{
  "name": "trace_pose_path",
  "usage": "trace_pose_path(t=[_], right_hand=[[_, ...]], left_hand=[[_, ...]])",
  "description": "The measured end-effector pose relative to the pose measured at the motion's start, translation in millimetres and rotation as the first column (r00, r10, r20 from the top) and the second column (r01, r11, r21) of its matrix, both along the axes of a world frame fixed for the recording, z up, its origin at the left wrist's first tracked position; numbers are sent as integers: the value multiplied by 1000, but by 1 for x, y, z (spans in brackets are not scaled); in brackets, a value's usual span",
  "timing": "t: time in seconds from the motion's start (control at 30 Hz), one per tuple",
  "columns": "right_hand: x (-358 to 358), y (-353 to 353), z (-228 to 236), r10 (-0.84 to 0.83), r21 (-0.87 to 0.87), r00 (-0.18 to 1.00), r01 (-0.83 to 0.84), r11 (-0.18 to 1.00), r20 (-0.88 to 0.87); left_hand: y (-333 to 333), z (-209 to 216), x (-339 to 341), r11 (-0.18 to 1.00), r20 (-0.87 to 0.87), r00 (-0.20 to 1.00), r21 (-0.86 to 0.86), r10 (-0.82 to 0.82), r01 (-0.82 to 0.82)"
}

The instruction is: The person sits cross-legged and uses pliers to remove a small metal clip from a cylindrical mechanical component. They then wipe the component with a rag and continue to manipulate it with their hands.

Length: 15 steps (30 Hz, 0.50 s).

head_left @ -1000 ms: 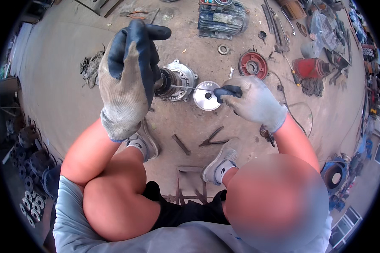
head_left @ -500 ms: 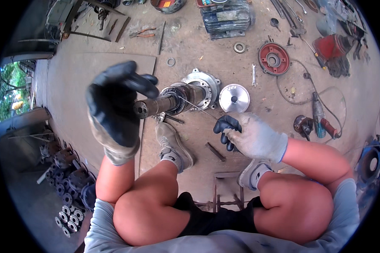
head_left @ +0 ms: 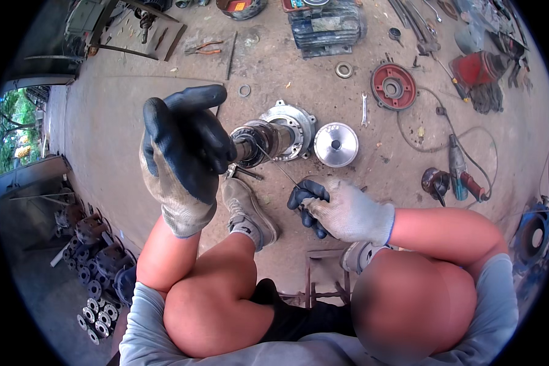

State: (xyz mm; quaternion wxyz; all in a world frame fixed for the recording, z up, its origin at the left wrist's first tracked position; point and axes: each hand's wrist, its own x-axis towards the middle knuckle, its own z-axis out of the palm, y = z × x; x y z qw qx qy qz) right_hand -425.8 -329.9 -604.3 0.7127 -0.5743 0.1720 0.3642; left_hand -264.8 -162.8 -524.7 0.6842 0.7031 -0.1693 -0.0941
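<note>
My right hand, in a grey glove with black fingertips, is closed around a thin metal rod. The rod slants up and left, its far end at the dark, greasy bearing on a steel shaft. Beyond the bearing, the shaft runs into a silver flanged housing. My left hand, gloved alike, is raised over the shaft's near end and hides it. Its fingers are spread and partly bent, with nothing seen in them; whether they touch the shaft I cannot tell. A shiny round disc lies beside the housing.
A red round cover, a wrench and a ring lie on the floor to the right. Farther right is a corded power tool. A finned motor body and pliers are at the back. Metal parts are heaped at left.
My left hand has moved right, over the shaft's near end, which showed before. My right hand has shifted slightly left and down, still holding the rod against the bearing.
</note>
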Motion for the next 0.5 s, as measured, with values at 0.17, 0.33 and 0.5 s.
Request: trace_pose_path(t=[0.17, 0.33, 0.5], right_hand=[[-11, 13, -21, -89, 49, 984, 82, 995, 152], [-2, 16, 7, -124, 110, 989, 115, 987, 78], [7, 15, 3, -122, 87, 989, 115, 990, 83]], left_hand=[[1, -2, 5, 998, 77, 996, -18, -55, 57], [2, 0, 5, 995, 7, 998, -81, -56, 56], [-2, 7, 7, 997, 50, 997, 35, 61, -63]])
